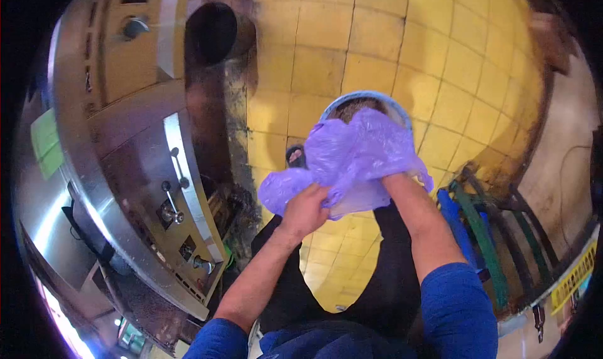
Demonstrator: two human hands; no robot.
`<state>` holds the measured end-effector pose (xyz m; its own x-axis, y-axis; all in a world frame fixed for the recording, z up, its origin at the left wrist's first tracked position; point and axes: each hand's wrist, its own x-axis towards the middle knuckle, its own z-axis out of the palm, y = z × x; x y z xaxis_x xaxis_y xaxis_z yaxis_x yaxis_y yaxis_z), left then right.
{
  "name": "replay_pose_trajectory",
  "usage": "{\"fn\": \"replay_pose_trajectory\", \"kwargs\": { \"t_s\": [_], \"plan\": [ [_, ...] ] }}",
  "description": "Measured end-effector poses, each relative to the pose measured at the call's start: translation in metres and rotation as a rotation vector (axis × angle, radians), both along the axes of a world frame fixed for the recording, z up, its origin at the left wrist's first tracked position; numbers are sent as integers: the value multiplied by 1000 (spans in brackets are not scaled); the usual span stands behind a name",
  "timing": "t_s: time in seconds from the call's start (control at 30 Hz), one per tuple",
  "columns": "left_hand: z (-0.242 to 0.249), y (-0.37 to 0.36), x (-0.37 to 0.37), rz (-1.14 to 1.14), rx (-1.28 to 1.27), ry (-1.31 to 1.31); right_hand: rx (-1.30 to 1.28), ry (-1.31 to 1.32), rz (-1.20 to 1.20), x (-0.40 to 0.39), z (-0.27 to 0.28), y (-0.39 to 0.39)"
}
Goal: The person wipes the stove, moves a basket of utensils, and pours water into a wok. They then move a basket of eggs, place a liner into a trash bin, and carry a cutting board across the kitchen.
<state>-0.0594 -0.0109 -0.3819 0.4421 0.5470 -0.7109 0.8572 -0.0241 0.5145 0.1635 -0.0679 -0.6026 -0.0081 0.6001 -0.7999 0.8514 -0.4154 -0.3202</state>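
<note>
The purple plastic bag (358, 155), thin, translucent and crumpled, spreads loosely between both hands, its upper part overlapping the near side of the blue-rimmed bucket (402, 114), its left end bulging out beyond the rim.

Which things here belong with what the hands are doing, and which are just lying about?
In use:
- purple plastic bag, clutched by the left hand; right hand partly hidden by it
- blue-rimmed tub, probably: the bag overlaps it in view

Lying about:
- green sheet, far left
- blue and green strips, right
</note>
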Motion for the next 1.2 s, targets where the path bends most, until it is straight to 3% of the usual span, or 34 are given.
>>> {"fn": "replay_pose_trajectory", "kwargs": {
  "t_s": [0.1,0.17,0.3,0.37,0.43,0.6,0.67,0.7,0.73,0.77,0.83,0.9,0.97,1.03,1.1,1.13,1.17,1.2],
  "plan": [
    [-18,-8,6,-70,39,-32,2,-41,8,-6,-53,-3],
    [-27,-12,-3,125,132,-84,-6,-70,14,-12,-84,-5],
    [-67,9,-18,247,246,0,-25,-70,26,-20,-109,-4],
    [-77,36,-2,257,302,4,3,-21,37,-19,-95,3],
    [-79,55,12,83,339,155,55,65,57,-16,-65,11],
    [-90,65,27,88,255,35,155,351,75,-2,66,12],
    [-101,76,27,1024,-366,-87,184,383,41,9,99,6],
    [-115,82,14,1020,-363,-90,336,368,-155,16,112,-3],
    [-132,91,-6,1212,-708,-233,486,350,-351,24,121,-9],
    [-144,99,-18,1385,-1067,-378,484,348,-353,34,124,-7],
    [-141,115,-5,1332,-1137,-454,638,260,-412,57,118,8],
    [-121,136,28,1291,-804,-145,687,132,-346,76,104,31],
    [-141,152,29,1211,-678,-76,628,40,-326,89,101,57],
    [-168,176,26,1126,-545,-30,630,102,-402,93,63,64],
    [-208,181,10,846,-288,17,634,159,-472,96,26,59],
    [-217,173,2,849,-295,20,386,385,-870,99,10,51],
    [-226,165,-4,503,-164,127,112,602,-1250,104,-4,43],
    [-234,156,-9,154,-31,225,-38,669,-1454,109,-16,32]
  ]
}}
